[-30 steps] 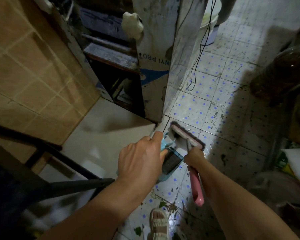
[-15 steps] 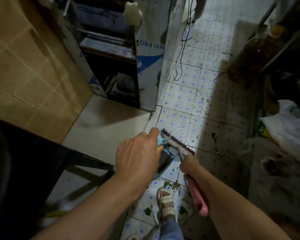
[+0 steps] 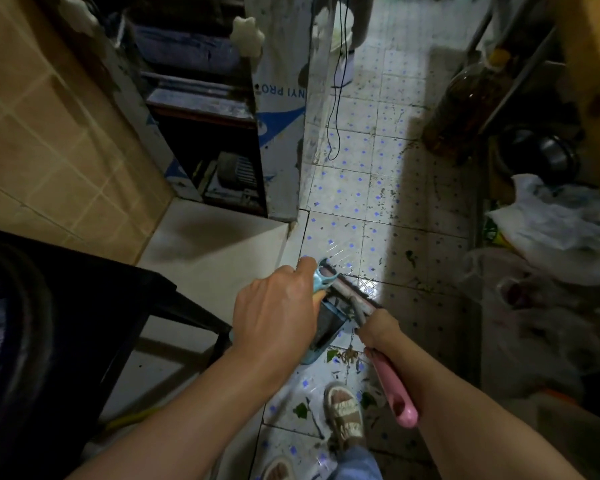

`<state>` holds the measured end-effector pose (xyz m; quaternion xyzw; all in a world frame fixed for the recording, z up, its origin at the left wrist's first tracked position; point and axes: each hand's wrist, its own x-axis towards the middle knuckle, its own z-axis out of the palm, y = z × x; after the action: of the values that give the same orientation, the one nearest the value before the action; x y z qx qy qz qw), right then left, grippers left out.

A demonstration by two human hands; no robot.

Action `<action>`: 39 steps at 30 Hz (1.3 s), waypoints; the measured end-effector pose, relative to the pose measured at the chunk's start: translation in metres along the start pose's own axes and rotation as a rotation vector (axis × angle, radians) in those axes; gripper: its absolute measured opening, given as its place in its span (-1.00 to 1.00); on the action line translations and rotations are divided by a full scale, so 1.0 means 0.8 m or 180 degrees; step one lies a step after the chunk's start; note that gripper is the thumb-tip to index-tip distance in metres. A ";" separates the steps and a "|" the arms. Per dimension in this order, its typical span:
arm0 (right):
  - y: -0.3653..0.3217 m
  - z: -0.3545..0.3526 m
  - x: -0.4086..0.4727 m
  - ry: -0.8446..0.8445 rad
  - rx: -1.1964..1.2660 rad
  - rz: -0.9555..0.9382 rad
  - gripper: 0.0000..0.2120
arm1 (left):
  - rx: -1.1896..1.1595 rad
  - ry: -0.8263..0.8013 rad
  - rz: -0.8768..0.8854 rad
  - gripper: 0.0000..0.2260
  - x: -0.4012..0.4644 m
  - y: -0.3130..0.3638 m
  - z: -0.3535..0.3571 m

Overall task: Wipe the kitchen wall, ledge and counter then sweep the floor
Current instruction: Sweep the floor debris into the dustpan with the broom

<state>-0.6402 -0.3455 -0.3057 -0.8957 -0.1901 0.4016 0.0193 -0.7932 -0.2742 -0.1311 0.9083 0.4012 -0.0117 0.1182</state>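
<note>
My left hand (image 3: 274,317) grips the light blue handle of a dustpan (image 3: 321,327) held low over the tiled floor (image 3: 388,209). My right hand (image 3: 378,329) grips a pink-handled broom (image 3: 394,393); its brush head (image 3: 352,292) lies across the floor just beyond the dustpan's mouth. Green leaf scraps and brown debris (image 3: 343,356) lie on the tiles near the dustpan and beside my sandalled foot (image 3: 345,410). The floor tiles are white with blue dots and carry dark specks of dirt.
A raised white tile step (image 3: 215,251) sits left of the floor. A dark stool (image 3: 84,313) stands at the left. An open cabinet (image 3: 222,133) stands ahead. A large bottle (image 3: 465,102), a pot (image 3: 548,157) and plastic bags (image 3: 551,230) crowd the right side. A black cord (image 3: 336,98) hangs down.
The view has pulled back and tilted, so more floor and my feet show. Both hands keep their hold; the brush head stays at the dustpan's mouth.
</note>
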 end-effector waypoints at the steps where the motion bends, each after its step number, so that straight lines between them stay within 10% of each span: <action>1: 0.002 -0.006 0.004 0.0007 0.0054 0.0080 -0.58 | -0.0011 -0.0007 0.0007 -0.77 0.003 0.005 -0.002; 22: 0.067 -0.221 0.276 0.0526 0.0770 0.0514 -0.63 | -0.0108 0.0049 0.0095 -0.77 0.258 0.180 0.065; 39: 0.110 -0.181 0.326 0.0342 0.0854 0.0728 -0.60 | -0.0188 -0.0059 0.0235 -0.75 0.284 0.207 0.112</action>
<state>-0.3485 -0.3169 -0.4096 -0.9210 -0.0305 0.3745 0.1029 -0.5117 -0.2369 -0.2102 0.9184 0.3665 -0.0040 0.1490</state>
